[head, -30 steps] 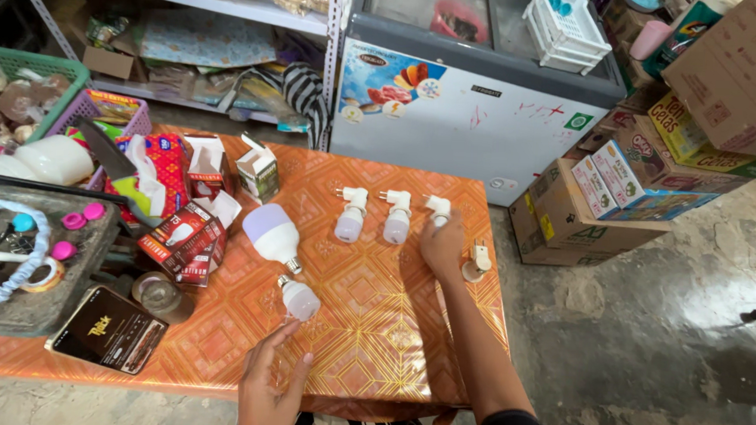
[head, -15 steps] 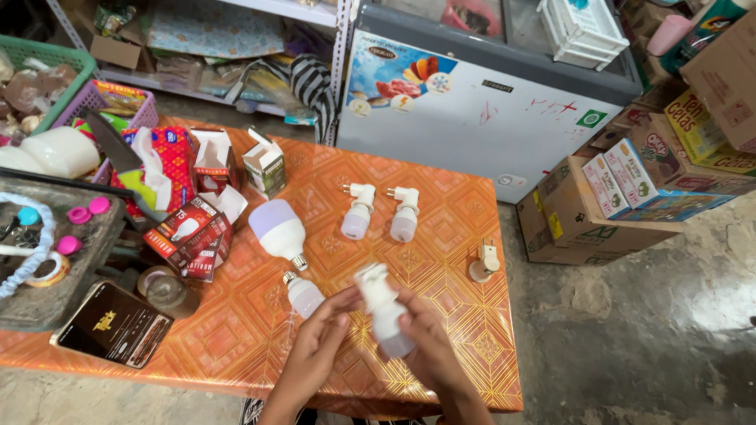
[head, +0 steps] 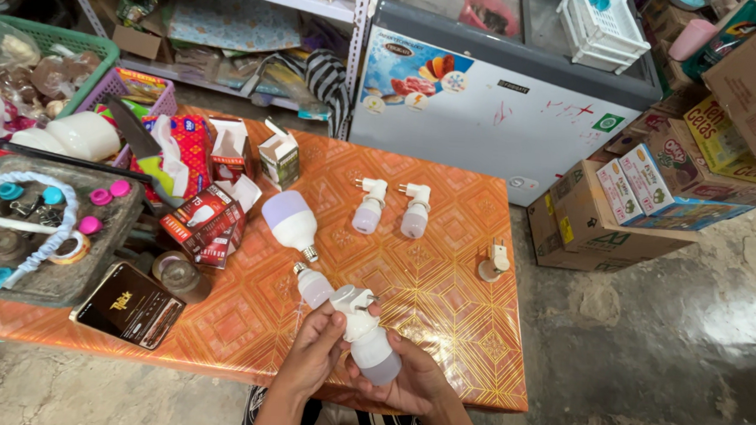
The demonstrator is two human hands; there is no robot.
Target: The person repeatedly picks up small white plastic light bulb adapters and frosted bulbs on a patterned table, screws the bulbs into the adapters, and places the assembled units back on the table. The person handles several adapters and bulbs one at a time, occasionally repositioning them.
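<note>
Both hands hold one white bulb with a plug-in socket adapter point(head: 363, 337) over the near edge of the orange patterned table point(head: 443, 285). My right hand point(head: 408, 378) cups the bulb's frosted body from below. My left hand point(head: 317, 347) pinches the white adapter end with its fingertips. Just left of them a small bulb point(head: 312, 285) lies on the table, and a larger white bulb point(head: 291, 221) lies beyond it. Two more bulbs with adapters point(head: 391, 209) lie side by side further back. A lone white adapter point(head: 494, 263) sits to the right.
Opened red and white bulb boxes point(head: 210, 217) crowd the table's left, beside a dark phone point(head: 130, 305), a jar lid point(head: 181, 273) and a grey tray of small parts point(head: 32, 229). A chest freezer point(head: 496, 107) stands behind; cardboard cartons point(head: 628, 208) line the right floor.
My right hand picked one bulb with adapter from the back row and brought it to the near edge. My left hand rose from the table and joined it on the adapter.
</note>
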